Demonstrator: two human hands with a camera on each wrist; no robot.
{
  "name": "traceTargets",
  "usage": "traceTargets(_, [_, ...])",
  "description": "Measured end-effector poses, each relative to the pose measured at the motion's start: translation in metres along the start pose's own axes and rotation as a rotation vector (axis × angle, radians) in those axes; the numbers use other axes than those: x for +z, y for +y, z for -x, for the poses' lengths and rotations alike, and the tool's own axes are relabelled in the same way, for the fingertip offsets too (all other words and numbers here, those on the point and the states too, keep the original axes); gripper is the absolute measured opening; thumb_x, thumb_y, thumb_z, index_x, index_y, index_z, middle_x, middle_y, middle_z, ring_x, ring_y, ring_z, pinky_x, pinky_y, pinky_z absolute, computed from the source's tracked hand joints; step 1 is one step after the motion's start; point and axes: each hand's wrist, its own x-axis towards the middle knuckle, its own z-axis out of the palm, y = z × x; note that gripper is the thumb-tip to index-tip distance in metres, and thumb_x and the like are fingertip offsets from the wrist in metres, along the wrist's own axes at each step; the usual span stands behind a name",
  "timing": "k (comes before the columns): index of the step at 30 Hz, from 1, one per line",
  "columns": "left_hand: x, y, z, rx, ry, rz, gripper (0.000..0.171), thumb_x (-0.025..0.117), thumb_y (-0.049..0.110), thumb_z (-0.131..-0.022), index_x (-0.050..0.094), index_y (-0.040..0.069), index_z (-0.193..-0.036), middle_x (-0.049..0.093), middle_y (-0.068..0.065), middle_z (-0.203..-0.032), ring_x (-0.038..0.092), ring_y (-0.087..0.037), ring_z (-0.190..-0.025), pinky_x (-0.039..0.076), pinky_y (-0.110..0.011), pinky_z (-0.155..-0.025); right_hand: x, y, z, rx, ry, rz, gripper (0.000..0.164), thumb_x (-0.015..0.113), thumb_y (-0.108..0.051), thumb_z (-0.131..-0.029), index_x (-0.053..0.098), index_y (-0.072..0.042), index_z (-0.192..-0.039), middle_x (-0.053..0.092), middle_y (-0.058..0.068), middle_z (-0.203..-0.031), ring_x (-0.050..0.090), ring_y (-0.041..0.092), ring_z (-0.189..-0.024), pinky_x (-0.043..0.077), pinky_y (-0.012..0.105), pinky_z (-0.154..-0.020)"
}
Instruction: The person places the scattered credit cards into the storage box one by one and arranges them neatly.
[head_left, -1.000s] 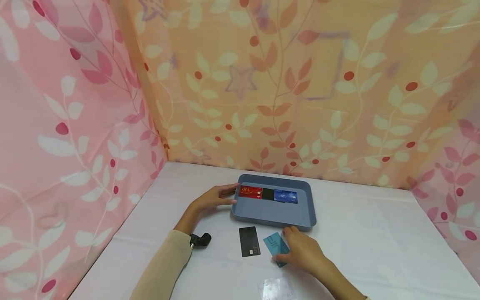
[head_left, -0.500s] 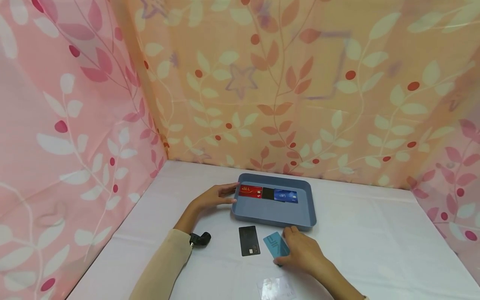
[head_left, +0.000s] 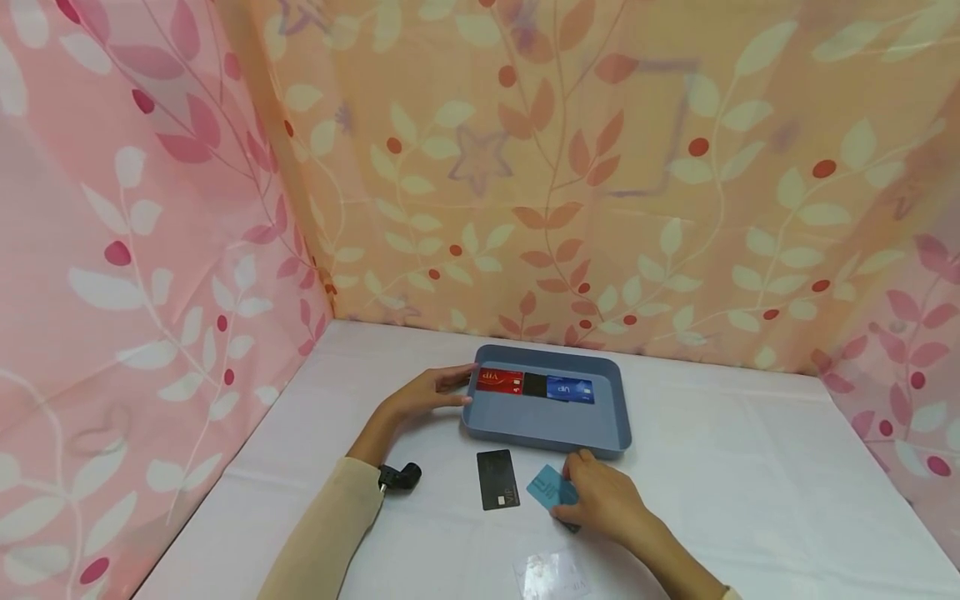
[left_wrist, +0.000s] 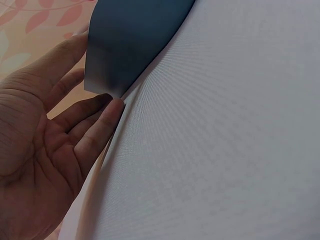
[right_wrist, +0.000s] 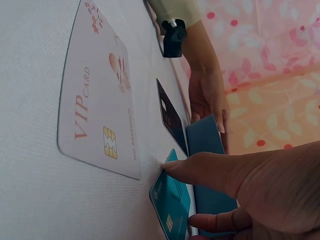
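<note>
Over the table, my right hand (head_left: 607, 500) pinches a teal VIP card (head_left: 547, 490) by its edges, thumb at the near side and fingers at the far side; part of the card is hidden under the hand. My left hand (head_left: 427, 393) rests against the left side of a blue-grey tray (head_left: 525, 423), its fingers loosely extended along the wall. Inside the tray, a red card (head_left: 500, 382), a dark card (head_left: 535, 384) and a blue card (head_left: 570, 390) lie in a row near the back.
A black card (head_left: 498, 480) lies on the white cloth between the tray and me. Closer still is a white VIP card (right_wrist: 95, 100) with a gold chip. Patterned fabric walls (head_left: 480, 208) stand behind and at the sides.
The teal card has turned slightly on the table under my right hand's fingers. My left hand stays at the tray.
</note>
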Motion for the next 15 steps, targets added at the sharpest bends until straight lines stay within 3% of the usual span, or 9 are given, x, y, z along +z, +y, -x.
traceTargets(15, [0.0008,0.0035,0.0012,0.003,-0.003,0.005,0.074,0.075,0.017,-0.094,0.038,0.008,-0.157,0.042,-0.011,-0.158,0.039,-0.027,-0.146,0.034,-0.045,-0.117,-0.0029,-0.0012,-0.0009,0.011,-0.027,-0.007,0.047,0.093,-0.032,-0.071,0.062,-0.008,-0.097,0.049,-0.001,-0.086,0.048,0.015,-0.074,0.047,0.035,-0.064])
